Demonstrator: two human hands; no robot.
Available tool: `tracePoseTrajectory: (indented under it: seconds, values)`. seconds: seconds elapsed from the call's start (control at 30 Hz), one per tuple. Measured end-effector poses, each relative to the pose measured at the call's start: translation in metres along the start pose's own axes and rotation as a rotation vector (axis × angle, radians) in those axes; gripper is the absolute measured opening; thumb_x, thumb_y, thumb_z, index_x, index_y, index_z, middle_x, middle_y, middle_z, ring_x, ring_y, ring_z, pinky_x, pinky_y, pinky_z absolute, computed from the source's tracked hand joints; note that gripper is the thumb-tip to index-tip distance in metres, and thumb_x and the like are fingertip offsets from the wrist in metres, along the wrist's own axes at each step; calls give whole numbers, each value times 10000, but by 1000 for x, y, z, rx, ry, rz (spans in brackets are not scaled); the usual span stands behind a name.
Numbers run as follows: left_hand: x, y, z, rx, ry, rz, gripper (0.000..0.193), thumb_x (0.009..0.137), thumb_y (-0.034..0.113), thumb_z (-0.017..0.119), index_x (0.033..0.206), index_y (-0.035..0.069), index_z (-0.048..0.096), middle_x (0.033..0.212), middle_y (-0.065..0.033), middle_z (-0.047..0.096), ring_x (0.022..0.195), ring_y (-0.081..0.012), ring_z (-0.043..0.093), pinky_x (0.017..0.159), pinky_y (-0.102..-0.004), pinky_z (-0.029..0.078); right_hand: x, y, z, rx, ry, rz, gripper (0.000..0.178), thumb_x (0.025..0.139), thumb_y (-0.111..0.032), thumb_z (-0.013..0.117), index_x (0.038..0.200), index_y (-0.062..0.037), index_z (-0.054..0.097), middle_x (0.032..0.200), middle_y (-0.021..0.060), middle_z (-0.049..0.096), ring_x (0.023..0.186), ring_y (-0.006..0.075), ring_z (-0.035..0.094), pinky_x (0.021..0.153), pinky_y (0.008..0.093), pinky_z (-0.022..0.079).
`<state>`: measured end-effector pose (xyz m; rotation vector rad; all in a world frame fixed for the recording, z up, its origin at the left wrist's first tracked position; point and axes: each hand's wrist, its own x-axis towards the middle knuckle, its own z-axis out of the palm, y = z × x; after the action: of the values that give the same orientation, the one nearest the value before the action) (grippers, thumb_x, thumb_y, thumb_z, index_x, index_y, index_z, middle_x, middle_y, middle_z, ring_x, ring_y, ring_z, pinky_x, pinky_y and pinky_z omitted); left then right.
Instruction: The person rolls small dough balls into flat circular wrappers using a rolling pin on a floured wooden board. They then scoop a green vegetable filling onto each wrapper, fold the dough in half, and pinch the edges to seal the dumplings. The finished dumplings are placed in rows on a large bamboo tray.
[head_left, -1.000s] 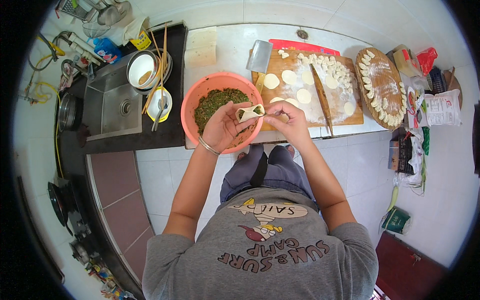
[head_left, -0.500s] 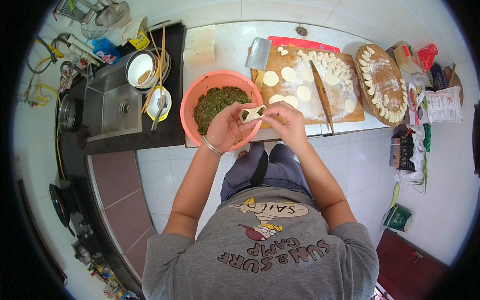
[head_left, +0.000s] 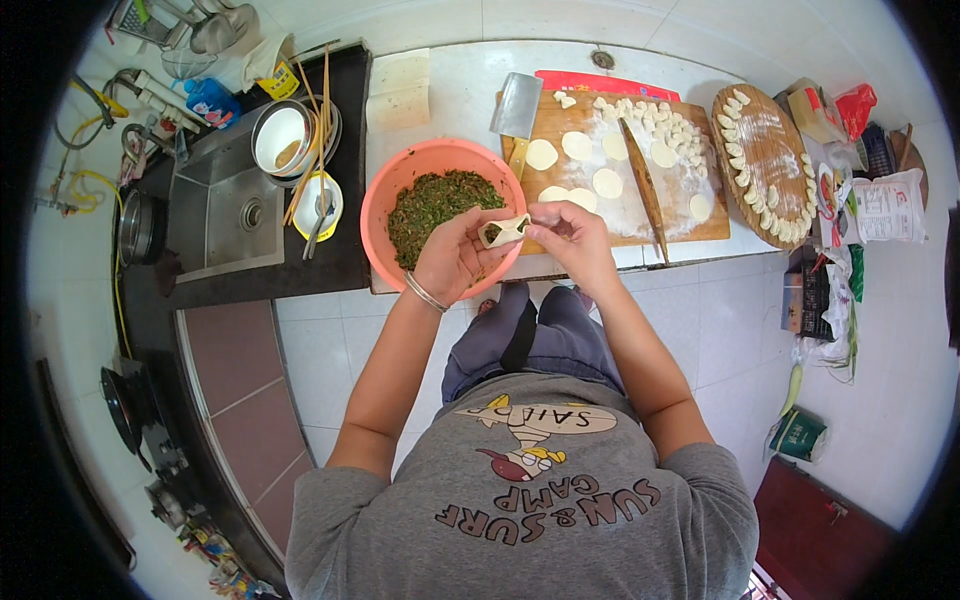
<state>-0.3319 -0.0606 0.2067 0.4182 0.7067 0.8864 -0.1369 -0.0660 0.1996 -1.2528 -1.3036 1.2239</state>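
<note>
Since a second ago, the part-folded dumpling (head_left: 508, 232) has shifted slightly in the fingers; the bowl and board have stayed put. It is held over the right rim of the pink bowl (head_left: 374, 215), near the counter's (head_left: 462, 95) front edge. Its long axis runs left to right, the right end tipped toward the back edge; green filling (head_left: 445, 205) shows at the left end. The left hand (head_left: 452, 258) cradles it from the left, likely for support, while the right hand (head_left: 577, 246) pinches the right end. The cutting board (head_left: 550, 125) carries round wrappers (head_left: 607, 183) and a rolling pin (head_left: 643, 190), seemingly for easy reach; a round tray (head_left: 768, 160) bears finished dumplings (head_left: 732, 155) by the counter's right end.
</note>
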Motion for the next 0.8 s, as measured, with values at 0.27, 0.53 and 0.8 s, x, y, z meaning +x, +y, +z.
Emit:
tracePoseTrajectory:
  seconds: [0.27, 0.53, 0.8]
  values:
    - [0, -4, -1, 17, 12, -17, 432, 1009, 243, 350, 1186, -108, 529, 1164, -196, 589, 1089, -272, 601, 941, -354, 525, -4, -7, -5, -332, -43, -214, 94, 791, -33, 696, 861, 14, 653, 758, 90, 637, 710, 186, 625, 633, 286, 488]
    - [0, -4, 0, -22, -35, -6, 430, 1006, 250, 365, 1187, -105, 527, 1149, -178, 599, 1066, -251, 609, 947, -373, 523, -6, -18, -3, -317, -46, -429, 135, 757, -45, 711, 850, -19, 617, 853, 97, 626, 778, 258, 616, 698, 343, 490]
    - [1, -4, 1, 16, -6, -32, 407, 1002, 223, 360, 1180, -100, 532, 1131, -143, 599, 1024, -216, 620, 934, -371, 532, -4, -12, -5, -338, -82, -431, 121, 747, -54, 724, 811, -16, 628, 846, 97, 634, 768, 251, 624, 678, 325, 495]
